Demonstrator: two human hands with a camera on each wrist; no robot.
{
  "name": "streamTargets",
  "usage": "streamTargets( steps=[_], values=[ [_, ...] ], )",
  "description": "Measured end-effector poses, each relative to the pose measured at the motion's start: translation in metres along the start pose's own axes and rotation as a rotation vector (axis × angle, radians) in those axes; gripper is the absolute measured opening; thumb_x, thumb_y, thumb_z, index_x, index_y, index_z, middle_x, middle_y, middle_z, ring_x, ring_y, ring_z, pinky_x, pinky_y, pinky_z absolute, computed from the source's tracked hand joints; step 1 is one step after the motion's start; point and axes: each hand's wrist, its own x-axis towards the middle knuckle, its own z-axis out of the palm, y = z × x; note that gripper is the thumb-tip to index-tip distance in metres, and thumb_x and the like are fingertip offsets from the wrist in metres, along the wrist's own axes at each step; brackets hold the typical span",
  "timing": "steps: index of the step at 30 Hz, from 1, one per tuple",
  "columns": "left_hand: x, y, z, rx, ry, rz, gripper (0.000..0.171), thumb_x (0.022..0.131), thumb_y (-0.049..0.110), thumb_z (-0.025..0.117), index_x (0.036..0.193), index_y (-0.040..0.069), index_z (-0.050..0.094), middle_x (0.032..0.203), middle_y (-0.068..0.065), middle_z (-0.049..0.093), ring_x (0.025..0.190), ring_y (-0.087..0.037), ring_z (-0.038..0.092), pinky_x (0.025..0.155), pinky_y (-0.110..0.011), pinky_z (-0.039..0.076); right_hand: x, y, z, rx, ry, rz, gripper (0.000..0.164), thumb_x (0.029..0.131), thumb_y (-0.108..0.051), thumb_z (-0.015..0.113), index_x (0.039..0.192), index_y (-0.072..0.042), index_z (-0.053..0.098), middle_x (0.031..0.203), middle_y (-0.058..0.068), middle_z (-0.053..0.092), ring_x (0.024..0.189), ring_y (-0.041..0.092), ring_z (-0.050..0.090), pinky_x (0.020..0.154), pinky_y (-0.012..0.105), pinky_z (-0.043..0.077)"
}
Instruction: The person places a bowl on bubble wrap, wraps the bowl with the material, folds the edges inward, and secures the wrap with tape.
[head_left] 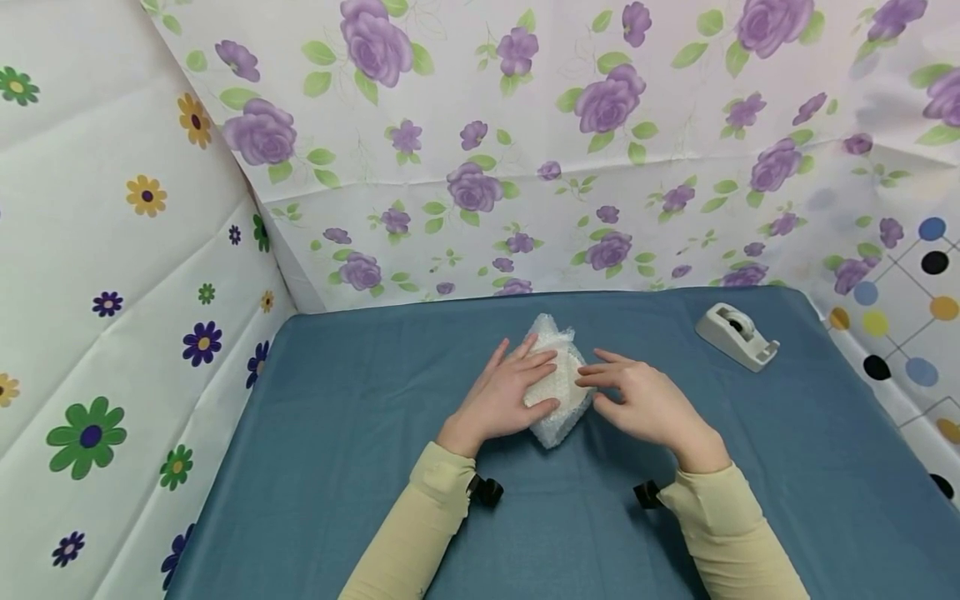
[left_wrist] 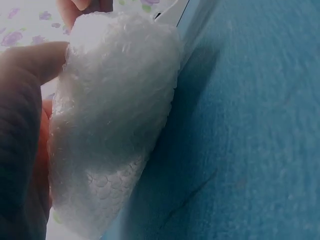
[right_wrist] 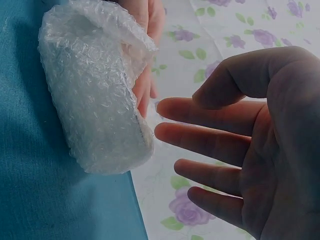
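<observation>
A bundle wrapped in clear bubble wrap (head_left: pixel 567 379) lies on the blue cloth, with something pale showing through the layers. My left hand (head_left: pixel 502 392) rests on its top and left side, fingers spread and straight, the thumb (left_wrist: pixel 47 60) against the near side. To the right, my right hand (head_left: pixel 645 400) is held with fingers extended, fingertips close to the bundle's right edge. In the right wrist view its fingers (right_wrist: pixel 210 142) are apart with nothing between them, and a loose flap of wrap sticks out at one end of the bundle.
A white tape dispenser (head_left: pixel 738 336) stands at the back right of the blue-covered table (head_left: pixel 337 500). Flower-printed sheets (head_left: pixel 472 100) hang behind and at the left, and a dotted sheet (head_left: pixel 911 333) hangs at the right.
</observation>
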Motion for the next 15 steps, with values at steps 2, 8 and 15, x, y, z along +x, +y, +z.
streamTargets(
  steps=[2, 8, 15],
  values=[
    [-0.0005, 0.0002, 0.0000, 0.014, -0.005, -0.007, 0.062, 0.108, 0.053, 0.061, 0.157, 0.014, 0.057, 0.170, 0.003, 0.040, 0.165, -0.022, 0.010, 0.131, -0.056, 0.003, -0.0002, 0.0000, -0.0002, 0.000, -0.001, 0.003, 0.031, 0.101, -0.010, 0.069, 0.131, -0.011, 0.079, 0.144, 0.010, 0.068, 0.149, 0.038, 0.047, 0.046, 0.029, 0.041],
    [-0.0017, 0.0009, 0.0000, 0.047, -0.006, -0.020, 0.060, 0.107, 0.057, 0.060, 0.154, 0.020, 0.061, 0.171, 0.006, 0.037, 0.165, -0.022, 0.004, 0.131, -0.057, -0.001, -0.0007, 0.0001, -0.0006, -0.007, -0.010, 0.013, 0.032, 0.102, -0.012, 0.069, 0.132, -0.012, 0.078, 0.144, 0.009, 0.068, 0.149, 0.038, 0.047, 0.046, 0.029, 0.041],
    [-0.0033, 0.0006, 0.0008, 0.078, 0.003, -0.038, 0.052, 0.106, 0.062, 0.058, 0.145, 0.030, 0.070, 0.175, 0.006, 0.028, 0.165, -0.023, -0.001, 0.130, -0.059, -0.001, -0.0001, 0.0005, 0.0000, -0.012, -0.015, 0.007, 0.031, 0.103, -0.015, 0.071, 0.133, -0.011, 0.077, 0.144, 0.010, 0.068, 0.149, 0.040, 0.047, 0.053, 0.029, 0.044]
  ],
)
